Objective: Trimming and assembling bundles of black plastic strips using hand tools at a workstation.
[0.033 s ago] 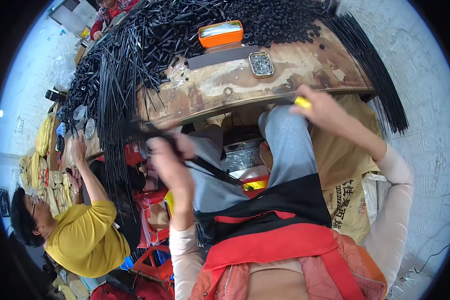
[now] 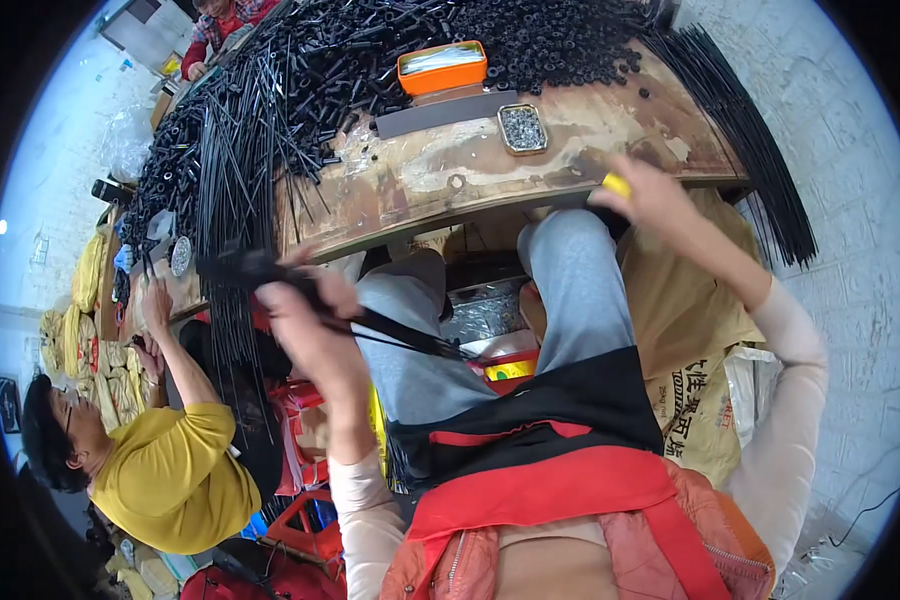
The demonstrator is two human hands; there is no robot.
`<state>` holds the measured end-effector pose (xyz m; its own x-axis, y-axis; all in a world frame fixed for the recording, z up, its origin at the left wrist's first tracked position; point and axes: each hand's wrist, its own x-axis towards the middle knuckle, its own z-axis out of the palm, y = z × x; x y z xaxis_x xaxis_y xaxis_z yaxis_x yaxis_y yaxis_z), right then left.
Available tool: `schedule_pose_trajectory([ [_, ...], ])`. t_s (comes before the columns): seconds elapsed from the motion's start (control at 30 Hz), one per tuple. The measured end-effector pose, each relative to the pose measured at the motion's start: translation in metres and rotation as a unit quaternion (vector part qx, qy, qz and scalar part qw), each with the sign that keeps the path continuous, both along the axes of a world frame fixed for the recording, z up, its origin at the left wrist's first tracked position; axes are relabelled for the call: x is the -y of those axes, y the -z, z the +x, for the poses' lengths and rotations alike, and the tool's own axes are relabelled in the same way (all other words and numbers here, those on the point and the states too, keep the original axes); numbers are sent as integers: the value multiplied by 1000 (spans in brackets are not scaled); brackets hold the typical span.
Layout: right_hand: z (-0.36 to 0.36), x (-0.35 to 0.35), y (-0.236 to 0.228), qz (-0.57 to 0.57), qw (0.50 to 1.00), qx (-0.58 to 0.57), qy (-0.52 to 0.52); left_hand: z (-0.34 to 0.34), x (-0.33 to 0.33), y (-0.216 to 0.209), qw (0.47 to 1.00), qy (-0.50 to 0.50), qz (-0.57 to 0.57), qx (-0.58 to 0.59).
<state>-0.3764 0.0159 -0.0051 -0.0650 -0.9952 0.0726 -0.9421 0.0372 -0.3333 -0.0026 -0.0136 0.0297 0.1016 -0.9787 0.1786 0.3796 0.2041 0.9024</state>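
In front of the table's left part, my left hand point(image 2: 310, 325) is closed round a bundle of thin black rods point(image 2: 400, 332). Their lower ends slant across my lap, and a bulky black part point(image 2: 245, 268) at the upper end is smeared by motion. To the right, over my knee, my right hand point(image 2: 655, 200) grips a small tool with a yellow handle point(image 2: 616, 185). Its dark working end is blurred, so its kind cannot be told. The two hands are well apart.
On the wooden table point(image 2: 420, 205) lie heaped black tubular parts point(image 2: 370, 60), an orange box point(image 2: 442, 68) and a dish of small metal pieces point(image 2: 522, 129). More rods point(image 2: 750, 140) overhang the right edge. A co-worker in yellow point(image 2: 175, 475) sits at left; another person point(image 2: 225, 25) is beyond.
My left hand has shifted left with the black rods. My right hand has moved slightly up and right, still holding the yellow-handled tool.
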Motion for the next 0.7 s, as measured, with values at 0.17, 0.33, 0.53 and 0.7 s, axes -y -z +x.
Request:
schedule_pose_trajectory([
  [0.17,-21,23,12,-208,946,-233,-87,28,-16,-64,977,-134,-163,-42],
  [0.33,116,-88,-13,237,816,403,-341,40,-7,-34,936,30,-150,-317],
  [0.53,54,-105,-1,-169,672,720,-44,-29,-20,53,871,81,147,-462],
  [0.7,2,-133,-45,-304,694,650,61,-74,-4,140,820,126,333,-449],
])
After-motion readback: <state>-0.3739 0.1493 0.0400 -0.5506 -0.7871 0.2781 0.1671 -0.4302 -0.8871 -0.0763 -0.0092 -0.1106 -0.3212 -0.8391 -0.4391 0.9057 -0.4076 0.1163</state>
